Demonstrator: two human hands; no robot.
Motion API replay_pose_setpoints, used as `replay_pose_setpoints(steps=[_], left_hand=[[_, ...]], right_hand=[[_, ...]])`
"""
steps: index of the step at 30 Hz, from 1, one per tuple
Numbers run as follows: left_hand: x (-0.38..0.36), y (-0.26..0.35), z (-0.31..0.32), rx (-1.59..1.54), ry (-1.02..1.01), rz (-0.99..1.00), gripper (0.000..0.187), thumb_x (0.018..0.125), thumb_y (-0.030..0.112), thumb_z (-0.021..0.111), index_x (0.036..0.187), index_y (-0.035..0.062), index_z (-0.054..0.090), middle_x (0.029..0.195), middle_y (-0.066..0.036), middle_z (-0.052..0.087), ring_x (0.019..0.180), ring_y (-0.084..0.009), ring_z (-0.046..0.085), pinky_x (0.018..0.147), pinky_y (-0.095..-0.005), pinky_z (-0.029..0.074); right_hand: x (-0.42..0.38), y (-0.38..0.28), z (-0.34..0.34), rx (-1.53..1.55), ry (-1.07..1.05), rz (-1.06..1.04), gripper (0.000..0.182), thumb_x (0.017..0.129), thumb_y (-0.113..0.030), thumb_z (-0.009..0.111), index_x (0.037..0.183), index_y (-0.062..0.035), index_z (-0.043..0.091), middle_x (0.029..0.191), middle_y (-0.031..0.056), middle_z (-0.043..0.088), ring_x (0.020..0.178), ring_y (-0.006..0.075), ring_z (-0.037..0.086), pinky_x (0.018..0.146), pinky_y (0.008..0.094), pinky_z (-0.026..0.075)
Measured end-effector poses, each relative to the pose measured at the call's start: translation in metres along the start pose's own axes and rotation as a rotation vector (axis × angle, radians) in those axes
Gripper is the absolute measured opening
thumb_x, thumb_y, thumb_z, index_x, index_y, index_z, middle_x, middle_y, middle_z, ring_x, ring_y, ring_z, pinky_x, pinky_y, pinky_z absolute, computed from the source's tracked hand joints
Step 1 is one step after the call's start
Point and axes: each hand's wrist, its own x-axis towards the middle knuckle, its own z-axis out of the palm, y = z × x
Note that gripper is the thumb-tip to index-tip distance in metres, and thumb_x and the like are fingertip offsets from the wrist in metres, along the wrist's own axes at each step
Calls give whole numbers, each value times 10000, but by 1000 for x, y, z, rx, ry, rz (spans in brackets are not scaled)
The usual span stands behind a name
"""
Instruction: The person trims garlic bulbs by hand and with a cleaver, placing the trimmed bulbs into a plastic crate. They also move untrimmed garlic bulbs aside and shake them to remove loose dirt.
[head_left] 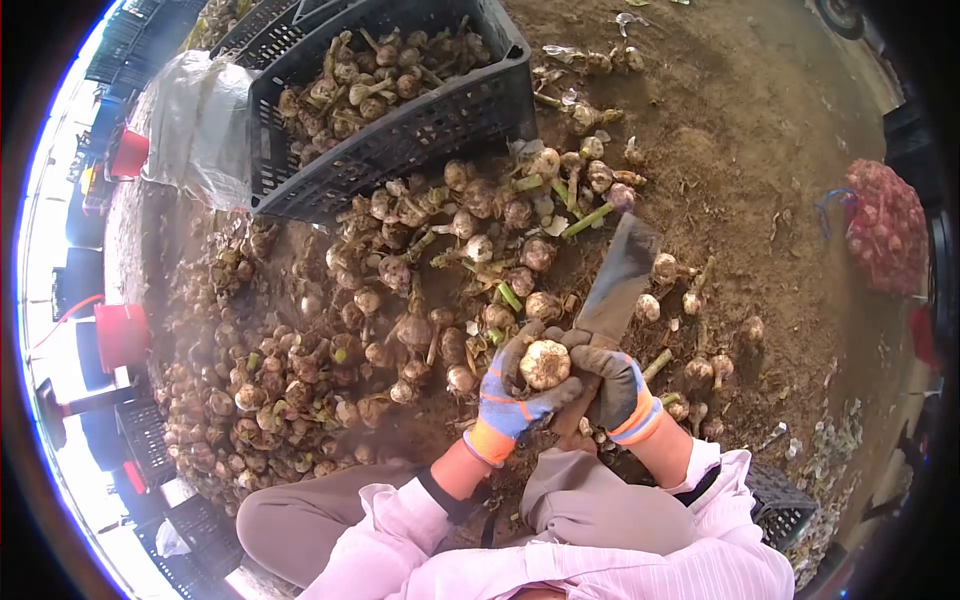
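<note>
My left hand (520,385), in a blue and orange work glove with dark fingers, is closed round a pale garlic bulb (544,365). Against it on the right is my right hand (615,388), gloved alike, with its fingers wrapped round the lower part of a flat, dirt-covered blade (620,280). The blade points up and away from me, its broad end near a bulb with a green stem (588,220). Loose garlic bulbs (415,330) lie on the soil just beyond and left of my hands.
A black crate (400,130) holding garlic stands at the upper left, beside a whitish plastic sack (200,125). A large heap of garlic (270,400) spreads on the left. Red buckets (122,335) are at the far left. A red net bag (885,228) lies at the right.
</note>
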Motion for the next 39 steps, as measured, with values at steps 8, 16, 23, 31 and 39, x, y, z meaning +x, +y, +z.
replay_pose_setpoints(steps=[8,16,23,31,39], left_hand=[[11,-26,-47,483,-314,393,602,674,145,793,1169,32,469,1175,-108,507,1036,-196,542,886,-329,466],[-6,-37,-41,-247,-269,-148,660,744,37,700,1292,94,337,1142,-55,518,977,-163,560,846,-315,503],[-35,3,-16,122,-286,9,486,682,103,744,1105,75,506,1033,-64,578,925,-148,578,819,-335,494],[-12,24,0,1410,-205,534,879,608,418,791,1337,139,389,1267,-207,460,1094,-378,516,913,-435,439],[-11,31,-9,1155,-474,585,589,715,231,706,1229,54,479,1130,-171,536,984,-347,570,817,-395,488]], right_hand=[[-42,-26,4,-1801,209,-512,293,648,-158,684,920,-71,614,856,95,630,801,268,613,712,350,480],[-47,-23,18,-2308,-64,-349,375,607,-349,710,876,-118,587,848,97,587,841,281,588,727,389,456],[-23,-41,-74,-1933,684,-482,163,713,-95,651,868,-48,634,758,120,639,609,292,595,561,342,478],[-30,-2,-9,-624,207,-196,339,771,-54,665,1094,-6,574,964,57,628,850,136,584,740,272,479],[-52,-48,-3,-1449,134,-277,341,718,-23,688,1048,-25,601,877,82,661,791,126,604,731,274,482]])
